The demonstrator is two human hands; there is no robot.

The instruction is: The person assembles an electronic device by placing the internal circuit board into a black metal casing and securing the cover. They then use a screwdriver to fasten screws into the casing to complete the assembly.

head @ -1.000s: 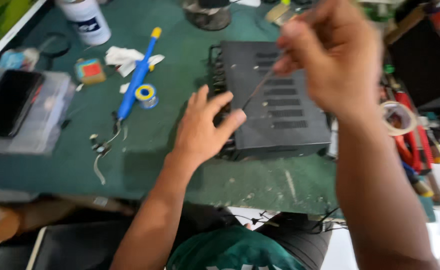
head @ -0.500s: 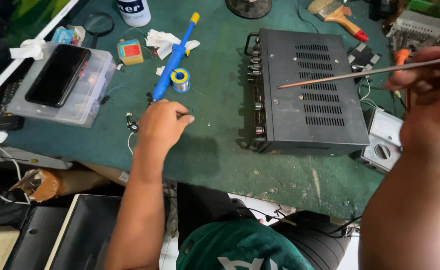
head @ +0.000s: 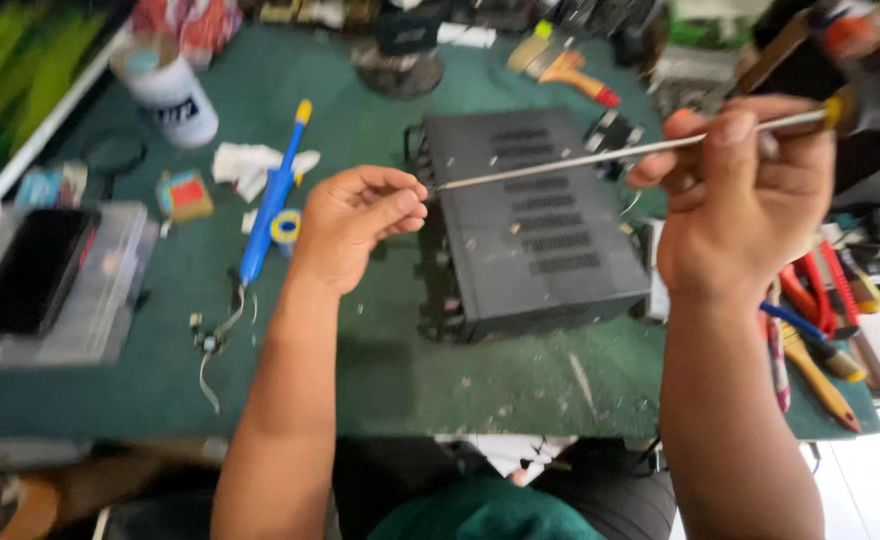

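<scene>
Green bench mat, cluttered far edge: I see my right hand (head: 740,210) pinching the screwdriver (head: 620,152) shaft mid-length over the black amplifier case (head: 535,225), left hand (head: 355,225) curled shut at its tip; thin, stiff, slick steel, better gripped at the handle.

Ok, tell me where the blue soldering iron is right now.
In the head view, the blue soldering iron lies on the green table left of the left hand, beside a small solder roll.

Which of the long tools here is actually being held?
The thin metal screwdriver, gripped by the right hand above the black box; the blue tool lies on the table.
</scene>
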